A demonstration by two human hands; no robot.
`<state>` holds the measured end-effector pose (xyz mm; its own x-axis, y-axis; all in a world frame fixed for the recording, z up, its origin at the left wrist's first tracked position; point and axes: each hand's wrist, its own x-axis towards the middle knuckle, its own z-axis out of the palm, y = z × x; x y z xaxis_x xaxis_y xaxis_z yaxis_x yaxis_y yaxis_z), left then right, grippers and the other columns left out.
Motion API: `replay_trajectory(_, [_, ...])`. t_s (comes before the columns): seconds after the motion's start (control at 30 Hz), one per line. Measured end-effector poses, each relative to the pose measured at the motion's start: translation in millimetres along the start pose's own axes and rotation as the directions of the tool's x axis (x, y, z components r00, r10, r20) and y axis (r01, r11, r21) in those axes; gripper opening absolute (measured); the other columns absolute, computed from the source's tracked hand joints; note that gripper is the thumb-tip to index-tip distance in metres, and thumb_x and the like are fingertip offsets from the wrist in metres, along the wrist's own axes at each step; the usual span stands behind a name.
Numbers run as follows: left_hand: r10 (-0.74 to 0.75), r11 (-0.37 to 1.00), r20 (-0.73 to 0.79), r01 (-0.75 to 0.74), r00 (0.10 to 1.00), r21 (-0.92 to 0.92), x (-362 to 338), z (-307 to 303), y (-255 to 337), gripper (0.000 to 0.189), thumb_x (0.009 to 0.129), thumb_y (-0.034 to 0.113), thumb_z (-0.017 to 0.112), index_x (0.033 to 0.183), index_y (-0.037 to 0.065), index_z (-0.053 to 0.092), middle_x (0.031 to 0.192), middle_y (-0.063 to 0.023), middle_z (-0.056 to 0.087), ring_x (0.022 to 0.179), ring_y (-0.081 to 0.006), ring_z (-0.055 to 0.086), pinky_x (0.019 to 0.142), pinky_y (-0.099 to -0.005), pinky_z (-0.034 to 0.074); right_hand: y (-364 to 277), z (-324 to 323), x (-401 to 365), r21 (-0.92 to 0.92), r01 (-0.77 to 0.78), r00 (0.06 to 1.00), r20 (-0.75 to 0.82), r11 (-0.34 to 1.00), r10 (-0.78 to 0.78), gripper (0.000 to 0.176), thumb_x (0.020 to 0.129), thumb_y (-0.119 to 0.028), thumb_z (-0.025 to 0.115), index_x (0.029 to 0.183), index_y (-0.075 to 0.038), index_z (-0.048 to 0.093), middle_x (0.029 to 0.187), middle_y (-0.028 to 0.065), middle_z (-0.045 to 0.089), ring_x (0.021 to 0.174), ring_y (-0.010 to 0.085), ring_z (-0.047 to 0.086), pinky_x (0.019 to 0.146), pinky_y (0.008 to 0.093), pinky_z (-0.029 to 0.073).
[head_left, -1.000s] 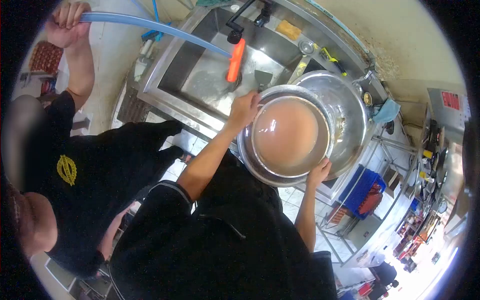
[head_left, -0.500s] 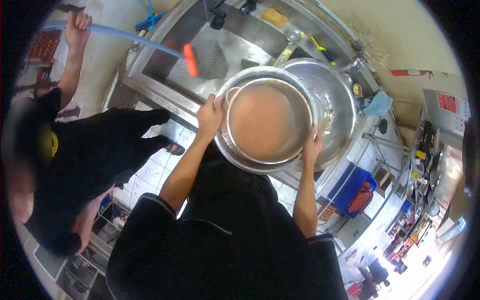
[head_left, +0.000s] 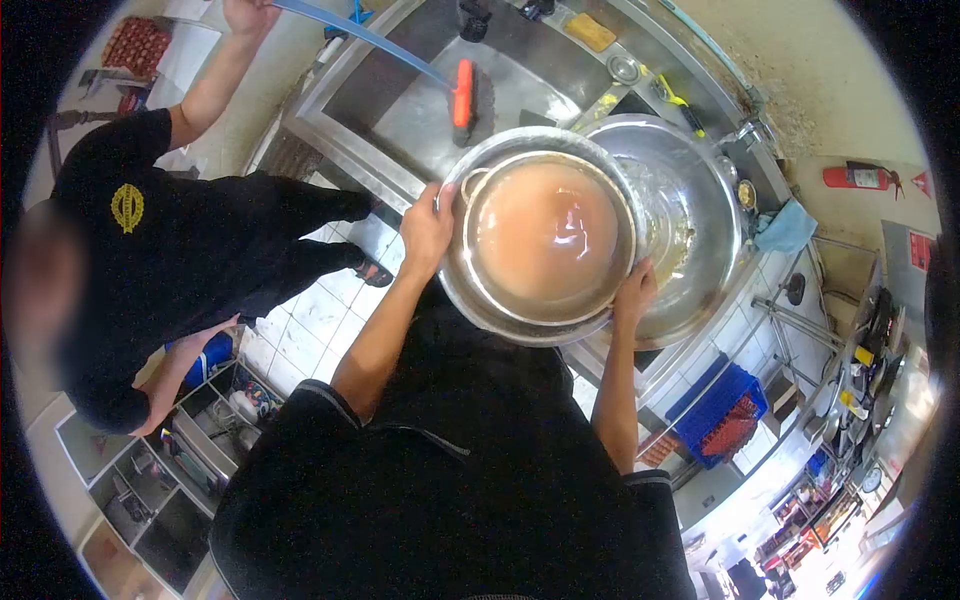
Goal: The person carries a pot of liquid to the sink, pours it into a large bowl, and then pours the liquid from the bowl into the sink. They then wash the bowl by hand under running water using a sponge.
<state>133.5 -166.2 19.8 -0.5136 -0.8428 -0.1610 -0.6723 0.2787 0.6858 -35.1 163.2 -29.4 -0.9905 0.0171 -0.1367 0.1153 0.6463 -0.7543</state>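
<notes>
A metal pot [head_left: 627, 245] with a loop handle sits nested in a wider metal basin [head_left: 540, 140]. Cloudy brownish liquid [head_left: 545, 235] fills much of the pot. My left hand [head_left: 428, 232] is closed on the left rim of the basin, near the pot's loop handle. On the lower right side, my right hand [head_left: 635, 290] grips the rim; its fingertips are partly hidden underneath. Both vessels are held in front of my body at the sink edge. A larger metal bowl [head_left: 705, 200] lies behind them to the right, wet inside with small yellowish scraps.
At left a co-worker [head_left: 200, 230] holds a blue pole [head_left: 370, 45] with an orange brush head [head_left: 462, 92] in the steel sink [head_left: 400, 110]. A yellow sponge [head_left: 590, 32], a strainer [head_left: 622, 68] and a blue cloth [head_left: 786, 228] lie along the ledge. A blue crate [head_left: 715, 400] stands right.
My view has shifted slightly. The co-worker's brush head has moved right across the sink. My hands keep their hold, and light now glints on the liquid.
</notes>
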Motion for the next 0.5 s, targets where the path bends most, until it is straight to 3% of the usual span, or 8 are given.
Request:
replay_trajectory(0.13, [0.002,0.995,0.004,-0.003,1.0,0.096,2.4,0.7,7.9,0.041,0.101,0.045,0.049,0.105,0.007,0.065,0.082,-0.0254,0.069,0.084,-0.0475,0.066,0.08,-0.0532,0.048,-22.3,0.1,-5.7,0.031,-0.031,0.998,-0.048,0.999,0.032,0.056,0.106,-0.041,0.042,0.095,0.009,0.065,0.079,0.0177,0.065,0.074,0.0239,0.054,0.072,0.0418,0.045])
replay_trajectory(0.23, [0.089,0.965,0.006,-0.087,0.996,0.245,6.1,4.8,13.5,0.035,0.102,0.038,0.047,0.104,0.007,0.062,0.084,-0.0237,0.07,0.083,-0.0465,0.067,0.086,-0.0554,0.044,-18.4,2.8,-3.9,0.058,0.005,0.998,-0.058,0.998,-0.002,0.057,0.106,-0.041,0.042,0.096,0.01,0.064,0.082,0.0192,0.066,0.076,0.0256,0.056,0.075,0.0423,0.045])
replay_trajectory(0.33, [0.135,0.975,-0.062,-0.121,0.989,0.188,9.1,14.6,15.4,0.03,0.103,0.032,0.047,0.102,0.006,0.06,0.087,-0.0228,0.07,0.085,-0.0449,0.067,0.089,-0.0566,0.04,3.8,9.4,4.3,0.097,0.151,0.985,-0.095,0.984,-0.142,0.057,0.106,-0.042,0.041,0.099,0.01,0.063,0.086,0.0212,0.066,0.08,0.0277,0.057,0.078,0.0433,0.045])
replay_trajectory(0.43, [0.144,0.978,-0.069,-0.132,0.987,0.164,13.6,19.0,8.8,0.029,0.103,0.031,0.047,0.102,0.006,0.061,0.089,-0.0224,0.07,0.087,-0.0433,0.066,0.088,-0.0555,0.04,0.3,2.9,4.1,0.036,0.11,0.994,-0.017,0.993,-0.109,0.058,0.107,-0.042,0.037,0.101,0.01,0.062,0.088,0.0218,0.067,0.081,0.0303,0.058,0.08,0.0432,0.045])
replay_trajectory(0.5, [0.154,0.977,-0.07,-0.141,0.986,0.163,14.3,18.3,7.2,0.029,0.103,0.031,0.048,0.102,0.006,0.061,0.09,-0.0222,0.07,0.089,-0.0426,0.066,0.088,-0.055,0.04,-10.0,-2.6,-0.4,0.063,0.082,0.997,-0.001,0.995,-0.082,0.052,0.105,-0.04,0.045,0.104,0.008,0.063,0.093,0.0215,0.065,0.084,0.0307,0.057,0.081,0.0428,0.045])
